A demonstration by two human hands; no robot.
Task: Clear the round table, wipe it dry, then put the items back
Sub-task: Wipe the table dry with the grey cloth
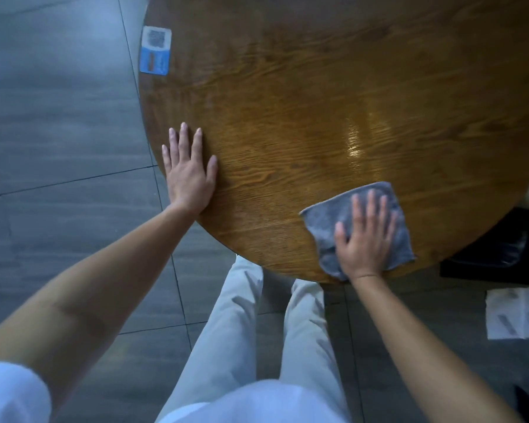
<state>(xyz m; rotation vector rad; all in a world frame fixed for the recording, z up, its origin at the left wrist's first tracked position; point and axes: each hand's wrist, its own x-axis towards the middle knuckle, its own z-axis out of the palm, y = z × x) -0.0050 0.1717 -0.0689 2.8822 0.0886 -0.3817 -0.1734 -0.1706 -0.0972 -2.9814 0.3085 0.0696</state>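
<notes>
The round wooden table (303,96) fills the upper right of the head view. A grey cloth (324,218) lies flat near its front edge. My right hand (364,233) presses down on the cloth with straight, spread fingers. My left hand (187,172) rests flat on the table's left rim, fingers straight and holding nothing. A blue and white sticker with a code (155,50) is on the table's left edge. A shiny wet-looking patch (355,141) shows behind the cloth.
Grey tiled floor (58,117) lies to the left and below. A black object (495,254) sits under the table's right side, with white printed paper (516,312) on the floor beside it. My legs in light trousers (242,331) stand at the table's front edge.
</notes>
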